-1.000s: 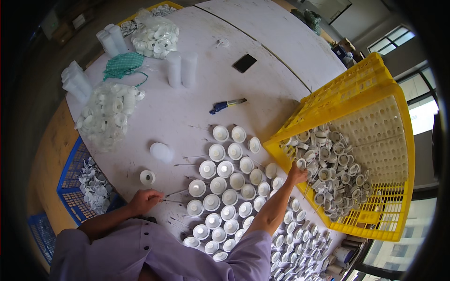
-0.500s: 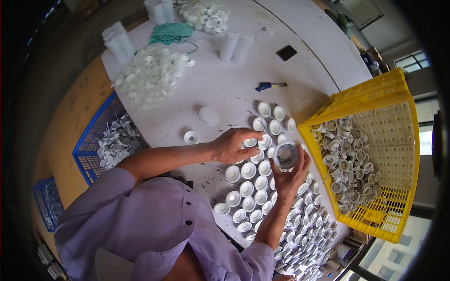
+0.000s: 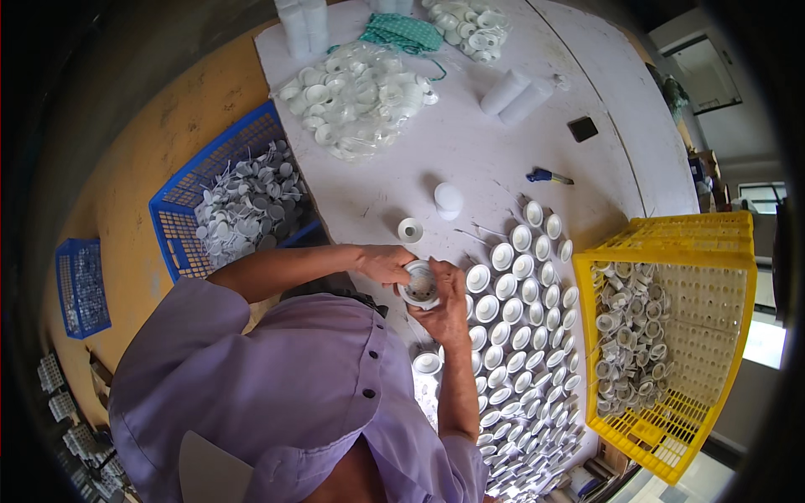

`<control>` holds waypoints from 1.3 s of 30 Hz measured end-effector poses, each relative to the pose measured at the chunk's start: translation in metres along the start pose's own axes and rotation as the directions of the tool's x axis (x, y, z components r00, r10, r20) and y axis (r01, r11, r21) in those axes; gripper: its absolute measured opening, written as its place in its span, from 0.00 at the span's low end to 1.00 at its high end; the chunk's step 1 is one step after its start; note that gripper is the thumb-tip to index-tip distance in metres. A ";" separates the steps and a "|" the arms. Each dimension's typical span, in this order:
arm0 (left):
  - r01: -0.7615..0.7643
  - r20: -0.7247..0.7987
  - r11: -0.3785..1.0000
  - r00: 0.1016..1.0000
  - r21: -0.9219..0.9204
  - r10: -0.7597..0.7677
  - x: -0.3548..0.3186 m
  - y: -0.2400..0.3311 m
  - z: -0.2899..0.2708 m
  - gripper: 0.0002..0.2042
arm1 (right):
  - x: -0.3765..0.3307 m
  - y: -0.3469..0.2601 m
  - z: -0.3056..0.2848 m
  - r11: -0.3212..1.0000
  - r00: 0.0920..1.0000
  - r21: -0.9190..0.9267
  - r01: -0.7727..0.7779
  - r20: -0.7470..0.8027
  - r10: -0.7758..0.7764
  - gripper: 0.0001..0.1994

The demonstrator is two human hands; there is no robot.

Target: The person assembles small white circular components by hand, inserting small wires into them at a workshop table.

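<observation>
A white round lamp housing (image 3: 421, 287), its hollow inside facing up with small dark spots in it, is held close to my body. My right hand (image 3: 449, 308) wraps round its right side and underside. The fingers of my left hand (image 3: 387, 263) are closed at its upper left rim; whether they hold some smaller part there is hidden. Just beyond my hands, a white ring-shaped piece (image 3: 410, 230) and a white domed cover (image 3: 449, 199) rest on the table. Rows of white round lamps (image 3: 511, 311) spread over the table right of my hands.
A yellow crate (image 3: 671, 247) full of wired white parts stands at the right. Left are a blue crate (image 3: 178, 220) of white pieces and a smaller blue basket (image 3: 81, 293). Farther off lie bagged white rings (image 3: 356, 101), a green cloth (image 3: 402, 33), a blue cutter knife (image 3: 549, 176) and a dark square object (image 3: 582, 128).
My right hand has brought the housing left and closer to my body, away from the rows. My left hand has come in from above the rows to its rim. The view has shifted.
</observation>
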State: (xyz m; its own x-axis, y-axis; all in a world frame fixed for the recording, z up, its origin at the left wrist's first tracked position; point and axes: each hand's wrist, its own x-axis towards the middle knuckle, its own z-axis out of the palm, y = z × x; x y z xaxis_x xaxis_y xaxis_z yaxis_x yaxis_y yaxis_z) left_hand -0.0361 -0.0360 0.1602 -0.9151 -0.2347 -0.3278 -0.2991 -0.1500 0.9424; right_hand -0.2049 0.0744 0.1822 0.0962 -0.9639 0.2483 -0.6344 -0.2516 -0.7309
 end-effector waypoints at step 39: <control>-0.071 -0.571 0.980 0.820 -0.187 -0.050 -0.058 -0.049 -0.021 0.18 | 0.036 0.068 0.082 0.939 0.962 -0.237 -0.248 -0.178 0.209 0.29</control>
State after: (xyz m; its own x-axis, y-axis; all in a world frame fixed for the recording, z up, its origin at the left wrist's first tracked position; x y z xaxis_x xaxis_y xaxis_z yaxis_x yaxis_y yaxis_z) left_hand 0.0369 -0.0349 0.1317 -0.5808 -0.7331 -0.3538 -0.1781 -0.3097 0.9340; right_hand -0.1810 0.0150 0.0895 -0.1768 -0.9639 0.1990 -0.8014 0.0236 -0.5977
